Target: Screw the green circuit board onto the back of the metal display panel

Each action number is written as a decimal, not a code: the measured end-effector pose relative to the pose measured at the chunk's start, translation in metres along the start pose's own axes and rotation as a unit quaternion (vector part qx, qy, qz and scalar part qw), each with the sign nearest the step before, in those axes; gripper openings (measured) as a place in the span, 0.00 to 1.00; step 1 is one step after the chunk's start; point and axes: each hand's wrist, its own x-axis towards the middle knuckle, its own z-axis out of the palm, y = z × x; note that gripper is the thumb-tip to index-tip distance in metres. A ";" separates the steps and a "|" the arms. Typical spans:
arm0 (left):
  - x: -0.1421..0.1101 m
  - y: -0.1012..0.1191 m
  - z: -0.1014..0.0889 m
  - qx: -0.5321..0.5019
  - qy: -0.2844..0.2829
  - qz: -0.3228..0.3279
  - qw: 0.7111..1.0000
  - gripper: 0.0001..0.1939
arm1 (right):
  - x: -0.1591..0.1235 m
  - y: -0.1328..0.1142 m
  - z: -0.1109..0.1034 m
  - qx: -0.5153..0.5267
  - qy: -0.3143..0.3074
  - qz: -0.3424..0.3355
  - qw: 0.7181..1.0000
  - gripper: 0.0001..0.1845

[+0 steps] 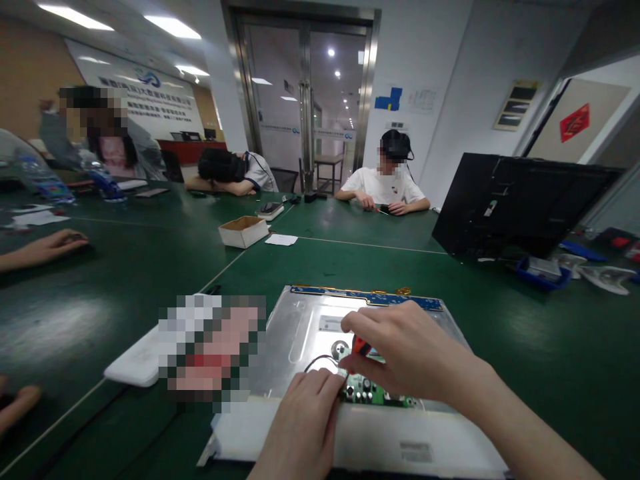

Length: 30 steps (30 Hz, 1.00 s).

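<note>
A flat metal display panel (289, 353) lies on the table in front of me, with a blue board strip (340, 295) along its far edge. Over its middle, my right hand (410, 343) grips a screwdriver (361, 345) by its red and black handle, pointing down at a green circuit board (375, 395). My left hand (307, 413) rests at the board's left side, close to the screwdriver's shaft. Its fingers are bent and pressed together, and their tips are hidden. A thin dark cable arches over the panel just beyond the left fingers.
A white power bank-like slab (135, 363) and a blurred pink object (225, 347) lie left of the panel. Further off are an open box (245, 232), a black monitor (525, 207) and a blue tray (543, 277). Other people sit around the green table (380, 267); another person's hand (60, 247) rests at left.
</note>
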 end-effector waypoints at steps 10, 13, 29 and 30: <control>-0.001 -0.003 0.004 0.002 -0.012 -0.002 1.000 0.14 | -0.005 0.003 -0.003 0.127 -0.009 -0.044 0.991 0.14; -0.002 -0.003 0.004 -0.009 -0.019 -0.002 1.000 0.15 | -0.003 0.002 -0.002 0.102 -0.005 -0.027 0.994 0.12; -0.001 -0.005 0.007 -0.001 -0.018 0.002 1.000 0.14 | -0.007 -0.005 -0.003 0.074 -0.009 -0.036 0.997 0.10; -0.001 -0.006 0.008 -0.003 -0.016 0.004 1.000 0.15 | -0.006 -0.004 -0.002 0.064 -0.006 -0.030 0.998 0.08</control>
